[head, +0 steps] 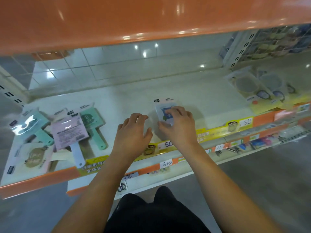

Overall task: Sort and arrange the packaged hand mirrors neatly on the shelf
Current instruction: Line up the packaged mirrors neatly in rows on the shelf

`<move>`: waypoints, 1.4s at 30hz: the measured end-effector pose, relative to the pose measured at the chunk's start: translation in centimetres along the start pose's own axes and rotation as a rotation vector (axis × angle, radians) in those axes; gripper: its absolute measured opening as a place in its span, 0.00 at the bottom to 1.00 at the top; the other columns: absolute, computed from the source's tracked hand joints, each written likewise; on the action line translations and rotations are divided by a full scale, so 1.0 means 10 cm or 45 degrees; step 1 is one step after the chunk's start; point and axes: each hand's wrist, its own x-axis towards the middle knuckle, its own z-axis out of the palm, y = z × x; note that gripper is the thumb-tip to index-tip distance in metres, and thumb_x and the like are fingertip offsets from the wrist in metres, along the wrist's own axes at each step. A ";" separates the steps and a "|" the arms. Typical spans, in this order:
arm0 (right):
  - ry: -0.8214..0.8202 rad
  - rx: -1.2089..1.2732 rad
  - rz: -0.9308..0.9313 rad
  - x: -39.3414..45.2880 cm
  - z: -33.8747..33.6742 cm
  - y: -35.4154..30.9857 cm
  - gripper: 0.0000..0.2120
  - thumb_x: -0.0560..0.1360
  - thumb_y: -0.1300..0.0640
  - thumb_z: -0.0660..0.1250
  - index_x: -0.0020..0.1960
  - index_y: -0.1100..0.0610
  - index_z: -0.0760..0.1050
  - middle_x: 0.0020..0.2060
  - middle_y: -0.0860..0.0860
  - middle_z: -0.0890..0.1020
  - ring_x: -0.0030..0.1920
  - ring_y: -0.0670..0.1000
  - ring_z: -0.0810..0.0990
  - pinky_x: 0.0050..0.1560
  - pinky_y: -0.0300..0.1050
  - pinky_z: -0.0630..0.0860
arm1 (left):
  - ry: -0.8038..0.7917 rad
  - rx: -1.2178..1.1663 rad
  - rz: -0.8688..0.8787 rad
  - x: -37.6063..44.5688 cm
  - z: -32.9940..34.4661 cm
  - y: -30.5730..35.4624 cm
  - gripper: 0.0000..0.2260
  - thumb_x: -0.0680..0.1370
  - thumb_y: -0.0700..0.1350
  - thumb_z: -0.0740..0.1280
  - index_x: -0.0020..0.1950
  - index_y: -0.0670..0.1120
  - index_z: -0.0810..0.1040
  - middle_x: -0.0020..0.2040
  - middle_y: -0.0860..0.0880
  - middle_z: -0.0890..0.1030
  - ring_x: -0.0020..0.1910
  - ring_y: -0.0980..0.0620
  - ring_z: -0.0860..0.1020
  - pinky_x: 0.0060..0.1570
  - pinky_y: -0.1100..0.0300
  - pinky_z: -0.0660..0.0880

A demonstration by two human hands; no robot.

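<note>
Mid-shelf point(193, 91), R hand point(178, 125) pinching blue mirror pkg point(165, 111), L hand point(133, 130) loose beside, bare shelf around.

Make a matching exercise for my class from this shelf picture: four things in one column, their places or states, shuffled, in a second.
Things
1. blue mirror pack
2. pink mirror pack
3. round mirror packs
4. left hand

Places or states
A. far right of the shelf
B. on the heap at the left
C. holds nothing, fingers spread
D. under the right hand

Pairs: 1-D, 2-B, 3-A, 4-C
</note>
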 end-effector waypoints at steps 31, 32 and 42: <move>-0.531 -0.227 -0.274 0.51 -0.05 0.26 0.14 0.77 0.58 0.62 0.62 0.53 0.78 0.66 0.48 0.75 0.61 0.53 0.77 0.57 0.47 0.68 | -0.229 0.129 -0.038 0.73 0.28 0.24 0.12 0.78 0.48 0.62 0.59 0.47 0.78 0.65 0.51 0.72 0.56 0.47 0.77 0.52 0.52 0.73; -0.514 -0.238 -0.281 0.51 -0.05 0.27 0.13 0.78 0.58 0.62 0.61 0.54 0.78 0.65 0.48 0.76 0.60 0.53 0.77 0.56 0.47 0.68 | -0.233 0.133 -0.042 0.74 0.30 0.24 0.10 0.78 0.49 0.62 0.55 0.47 0.79 0.62 0.52 0.73 0.54 0.47 0.78 0.50 0.52 0.75; -0.556 -0.376 -0.456 0.58 -0.08 0.28 0.11 0.77 0.62 0.61 0.57 0.59 0.78 0.59 0.54 0.76 0.54 0.58 0.78 0.53 0.48 0.71 | -0.199 0.178 -0.092 0.82 0.37 0.27 0.08 0.77 0.48 0.65 0.52 0.47 0.80 0.55 0.49 0.76 0.51 0.46 0.78 0.45 0.54 0.72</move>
